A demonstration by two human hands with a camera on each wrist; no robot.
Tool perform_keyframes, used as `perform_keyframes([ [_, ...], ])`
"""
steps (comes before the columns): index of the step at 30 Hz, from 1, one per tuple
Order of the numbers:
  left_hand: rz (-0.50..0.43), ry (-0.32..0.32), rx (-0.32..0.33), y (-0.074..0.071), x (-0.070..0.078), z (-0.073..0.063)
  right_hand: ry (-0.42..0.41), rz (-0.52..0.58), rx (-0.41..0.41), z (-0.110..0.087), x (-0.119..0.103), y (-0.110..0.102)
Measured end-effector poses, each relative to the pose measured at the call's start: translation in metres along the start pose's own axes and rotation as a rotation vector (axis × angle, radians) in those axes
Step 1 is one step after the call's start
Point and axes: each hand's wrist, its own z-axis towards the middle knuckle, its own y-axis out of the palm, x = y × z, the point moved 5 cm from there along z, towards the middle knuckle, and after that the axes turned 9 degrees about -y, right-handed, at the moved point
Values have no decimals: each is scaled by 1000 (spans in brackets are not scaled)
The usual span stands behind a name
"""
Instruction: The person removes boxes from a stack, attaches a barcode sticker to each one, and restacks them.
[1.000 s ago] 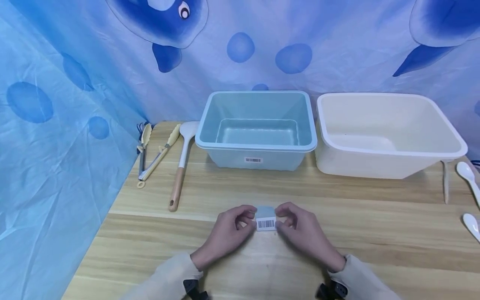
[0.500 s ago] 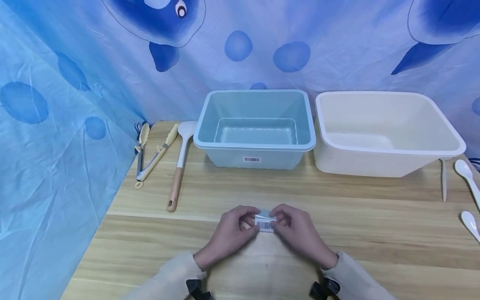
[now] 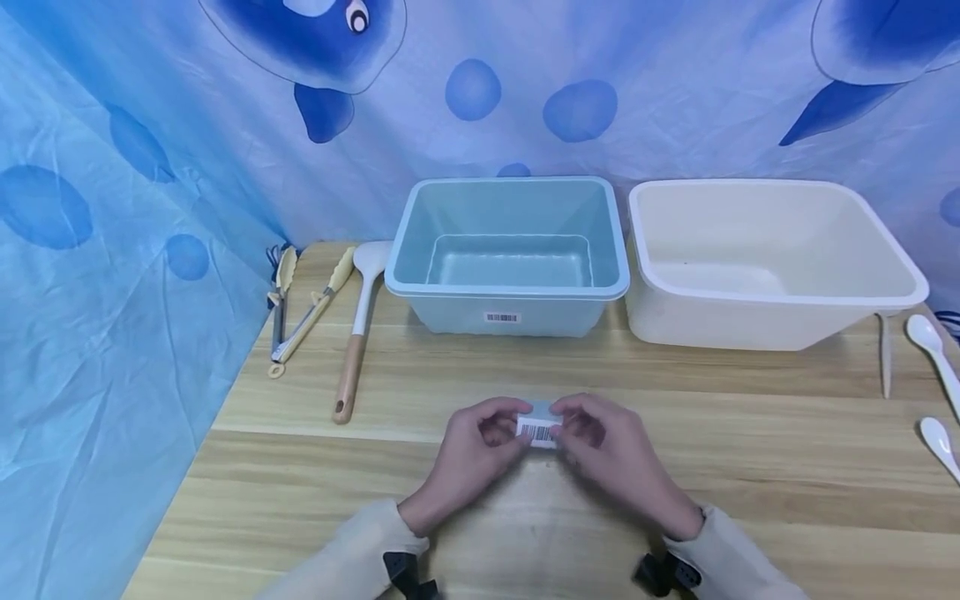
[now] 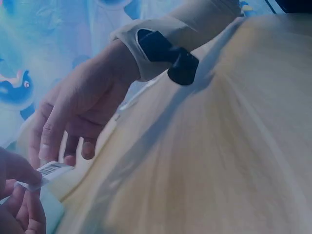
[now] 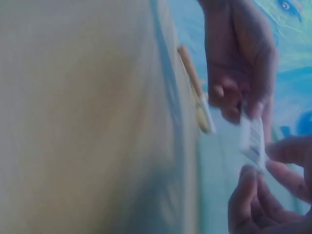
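A small barcode sticker (image 3: 538, 433), white with black bars below a pale grey-blue strip, is held between both hands over the front of the table. My left hand (image 3: 483, 446) pinches its left edge between thumb and index finger. On the opposite edge, my right hand (image 3: 611, 454) pinches in the same way. In the left wrist view the sticker (image 4: 53, 169) tilts between the fingers of both hands. The right wrist view shows the sticker (image 5: 253, 136) at an angle, slightly blurred.
A light blue bin (image 3: 508, 292) with its own barcode stands behind the hands, beside a white bin (image 3: 780, 321). Tongs (image 3: 311, 325) and a wooden-handled spatula (image 3: 360, 333) lie left. White spoons (image 3: 933, 358) lie at the right edge of the wooden table (image 3: 300, 500).
Both hands have shifted slightly away from the body and to the right, carrying the sticker with them. The fingertips now cover more of its edges. Bins and utensils stay put.
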Motion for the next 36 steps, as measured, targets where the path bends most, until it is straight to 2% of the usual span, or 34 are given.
perform_keyframes([
  [4,-98,-3,-25,7,6,5,-227,-207,84,4,-17,-14],
  [7,-142,12,-43,11,12,8,-351,-295,81,7,-29,-15],
  [10,-134,51,-43,15,19,10,-429,-347,78,9,-38,-13],
  [15,-122,85,-25,20,27,12,-413,-357,122,11,-39,-15],
  [25,-117,64,-27,24,30,15,-310,-305,119,13,-32,-19],
  [36,-154,33,-44,26,26,16,-305,-243,100,14,-26,-19],
])
